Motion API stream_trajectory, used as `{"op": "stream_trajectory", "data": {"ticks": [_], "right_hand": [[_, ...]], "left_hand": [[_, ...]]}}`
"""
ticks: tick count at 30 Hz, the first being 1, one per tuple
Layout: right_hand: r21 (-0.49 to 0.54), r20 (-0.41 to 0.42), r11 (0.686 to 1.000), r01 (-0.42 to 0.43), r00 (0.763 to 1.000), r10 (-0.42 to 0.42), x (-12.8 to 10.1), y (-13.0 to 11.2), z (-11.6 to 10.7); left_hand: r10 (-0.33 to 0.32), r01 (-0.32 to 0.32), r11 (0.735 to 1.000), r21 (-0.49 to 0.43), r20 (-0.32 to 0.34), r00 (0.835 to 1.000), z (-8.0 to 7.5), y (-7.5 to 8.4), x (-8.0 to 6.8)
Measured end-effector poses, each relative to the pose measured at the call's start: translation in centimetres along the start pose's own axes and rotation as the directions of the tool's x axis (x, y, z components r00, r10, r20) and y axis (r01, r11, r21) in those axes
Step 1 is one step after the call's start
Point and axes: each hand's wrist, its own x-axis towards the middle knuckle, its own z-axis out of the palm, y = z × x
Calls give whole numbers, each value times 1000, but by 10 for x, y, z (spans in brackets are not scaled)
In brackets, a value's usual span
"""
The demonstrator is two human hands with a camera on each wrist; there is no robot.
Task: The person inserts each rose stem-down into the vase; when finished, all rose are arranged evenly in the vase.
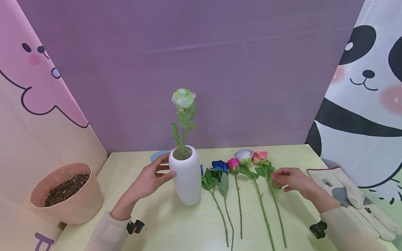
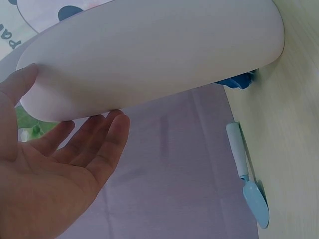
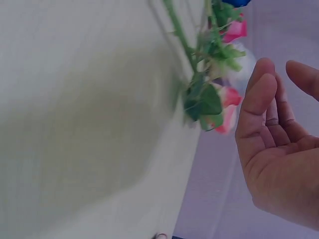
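Observation:
A white vase (image 1: pixel 187 181) stands upright on the table, with one pale green-white rose (image 1: pixel 183 98) in its mouth. My left hand (image 1: pixel 153 177) holds the vase near the rim, thumb on the front and fingers on the far side. To the right of the vase lie several artificial roses: a dark blue rose (image 1: pixel 220 166), a magenta rose (image 1: pixel 233 164), a pale lavender rose (image 1: pixel 244 155) and a coral-pink rose (image 1: pixel 260 156). Another blue bloom is mostly hidden behind the vase. My right hand (image 1: pixel 290 180), fingers loosely bent, hovers beside the coral rose's leaves, holding nothing.
On the left sits a peach pot (image 1: pixel 75 205) with dark soil. A light blue trowel (image 2: pixel 254 199) lies behind the vase by the back cloth. Pale gloves (image 1: pixel 348 195) rest at the table's right side. Purple cloth (image 1: pixel 220 69) hangs along the back.

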Motion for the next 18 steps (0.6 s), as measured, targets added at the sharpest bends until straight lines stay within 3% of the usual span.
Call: {"op": "stream_trajectory", "data": {"ticks": [18], "right_hand": [[-54,6,997,-64,998,64,1,35,4]], "left_hand": [[-11,11,1000,5,-6,1000,1,3,-2]]}}
